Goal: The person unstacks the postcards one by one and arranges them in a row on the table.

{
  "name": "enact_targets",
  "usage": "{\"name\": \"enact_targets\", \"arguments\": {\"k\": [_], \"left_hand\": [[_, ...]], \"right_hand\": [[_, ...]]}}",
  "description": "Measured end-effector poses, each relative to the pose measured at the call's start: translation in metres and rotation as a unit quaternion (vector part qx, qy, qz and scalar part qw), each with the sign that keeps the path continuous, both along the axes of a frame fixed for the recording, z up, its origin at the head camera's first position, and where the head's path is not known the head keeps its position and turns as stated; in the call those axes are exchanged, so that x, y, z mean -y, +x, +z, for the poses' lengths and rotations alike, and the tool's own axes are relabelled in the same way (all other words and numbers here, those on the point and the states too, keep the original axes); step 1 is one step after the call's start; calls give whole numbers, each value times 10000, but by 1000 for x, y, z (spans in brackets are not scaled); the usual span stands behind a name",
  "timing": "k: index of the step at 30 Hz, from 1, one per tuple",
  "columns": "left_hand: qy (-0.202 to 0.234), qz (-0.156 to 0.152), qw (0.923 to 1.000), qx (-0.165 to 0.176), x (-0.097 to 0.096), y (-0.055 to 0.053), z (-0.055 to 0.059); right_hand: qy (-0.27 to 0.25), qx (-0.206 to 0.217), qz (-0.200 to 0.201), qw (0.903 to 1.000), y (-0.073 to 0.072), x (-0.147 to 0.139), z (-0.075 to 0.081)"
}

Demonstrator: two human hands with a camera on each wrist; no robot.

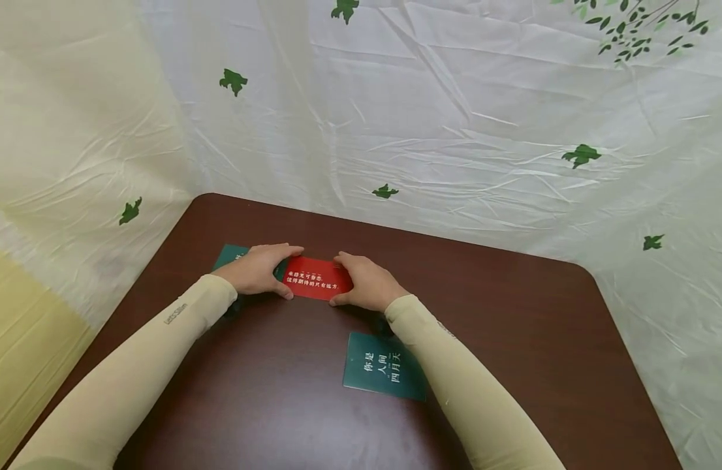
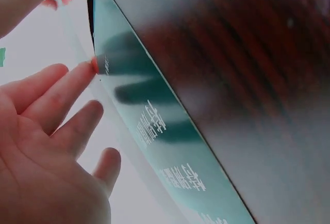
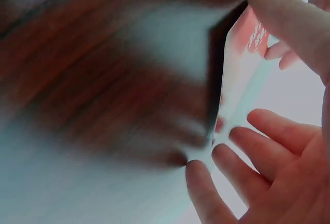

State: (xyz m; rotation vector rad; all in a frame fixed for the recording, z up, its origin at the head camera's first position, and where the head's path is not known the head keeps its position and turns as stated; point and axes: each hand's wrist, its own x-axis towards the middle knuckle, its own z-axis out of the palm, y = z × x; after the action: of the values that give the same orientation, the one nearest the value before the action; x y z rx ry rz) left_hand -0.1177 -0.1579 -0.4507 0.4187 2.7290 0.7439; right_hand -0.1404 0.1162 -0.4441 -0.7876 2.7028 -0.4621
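A red card point(image 1: 318, 279) with white Chinese characters lies between both hands over the dark brown table. My left hand point(image 1: 256, 269) spans its left end, thumb at the near edge and a fingertip at the far edge. At the right end, my right hand point(image 1: 367, 282) grips the card the same way. Under and beside the left hand is a teal card point(image 2: 149, 105) with white characters, partly hidden by that hand in the head view. In the right wrist view, a dark shadow runs beneath the red card's edge point(image 3: 247, 33).
Another teal card point(image 1: 375, 369) with white characters lies nearer, partly covered by the right forearm. The brown table point(image 1: 514, 313) has rounded far corners. White cloth point(image 1: 455, 130) with green leaf shapes hangs behind it and along its sides.
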Motion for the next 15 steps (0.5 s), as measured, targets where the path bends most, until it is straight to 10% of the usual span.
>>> {"name": "enact_targets", "arguments": {"k": [8,15], "left_hand": [[333,-476,9963,-640,-41,40,11],[492,-1166,9909,-455,-92,86,10]], "right_hand": [[-214,-490,-76,9985,30,-31,11],[-302,-739,-104,9968,74,-86,11]]}}
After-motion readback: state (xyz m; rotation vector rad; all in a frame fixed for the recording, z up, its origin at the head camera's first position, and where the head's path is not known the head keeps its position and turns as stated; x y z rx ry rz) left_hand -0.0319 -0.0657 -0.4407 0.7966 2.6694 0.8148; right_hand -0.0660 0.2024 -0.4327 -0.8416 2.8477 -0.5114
